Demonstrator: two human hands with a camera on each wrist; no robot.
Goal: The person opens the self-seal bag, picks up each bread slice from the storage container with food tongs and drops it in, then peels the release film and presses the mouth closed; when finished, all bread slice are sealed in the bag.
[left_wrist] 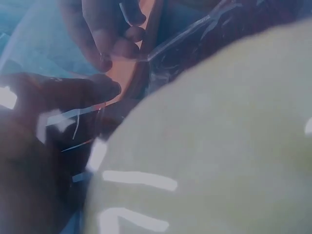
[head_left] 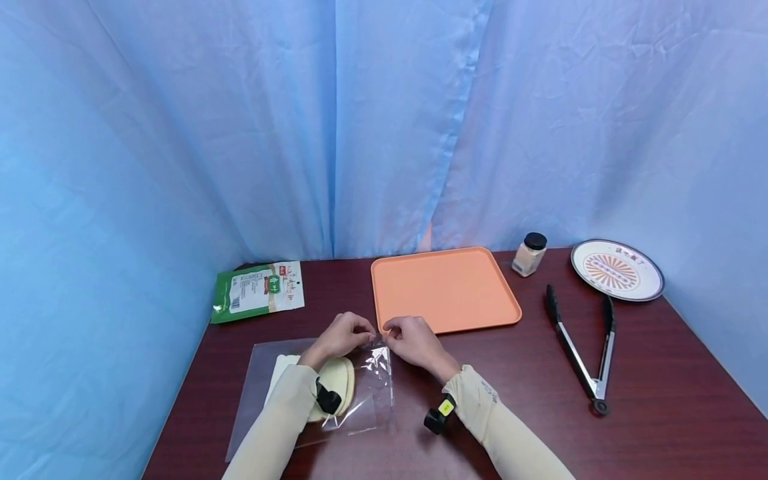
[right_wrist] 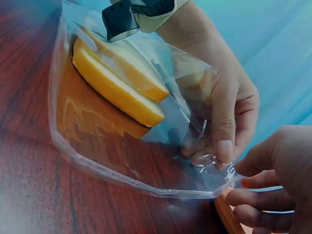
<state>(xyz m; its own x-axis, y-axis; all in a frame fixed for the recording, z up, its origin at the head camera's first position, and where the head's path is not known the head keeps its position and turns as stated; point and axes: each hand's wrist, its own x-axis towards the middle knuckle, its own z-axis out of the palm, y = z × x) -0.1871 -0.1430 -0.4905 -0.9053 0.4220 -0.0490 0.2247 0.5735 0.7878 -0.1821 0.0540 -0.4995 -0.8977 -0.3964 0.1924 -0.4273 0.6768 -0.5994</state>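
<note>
A clear plastic bag lies on the table with pale bread slices inside it. Their golden crusts show through the film in the right wrist view, where the slices lean close together. My left hand reaches over the bag and pinches its far right corner between thumb and fingers. Right beside it, my right hand pinches the same corner with thumb and index finger. In the left wrist view a bread slice fills much of the picture, and reflections on the film blur the fingers.
An orange tray lies just beyond the hands. At the back left is a green and white packet. To the right are a jar with a black lid, a patterned plate and spread tongs. Blue curtains surround the table.
</note>
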